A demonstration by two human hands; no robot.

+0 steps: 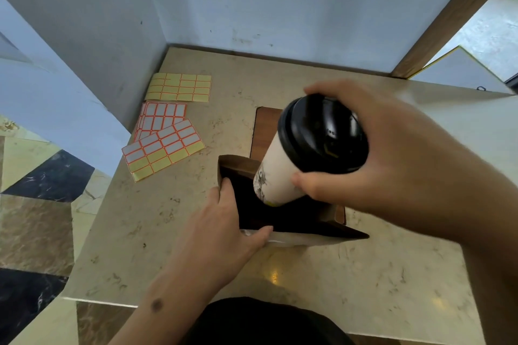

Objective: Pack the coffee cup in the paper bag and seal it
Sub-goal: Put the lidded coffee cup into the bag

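1. Step in hand: loading. Your right hand [392,148] grips the coffee cup [283,173] by its black lid [322,131], tilted, base just in the mouth of the paper bag [294,218].
2. Your left hand [224,227] pinches the bag's near-left rim, holding it open.
3. Next: straighten the cup, lower it, then seal; label sheets [162,145] lie far left.
4. Cup: smooth white paper, tapered. Bag: brown, creased. Countertop [336,274]: glossy marble.

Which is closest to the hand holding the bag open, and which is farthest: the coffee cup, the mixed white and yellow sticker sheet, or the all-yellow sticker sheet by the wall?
From the left hand, which holds the paper bag:
1. Coffee cup, just right, above the bag's mouth.
2. Mixed sticker sheet, up and left on the table.
3. All-yellow sticker sheet, farthest, by the wall.
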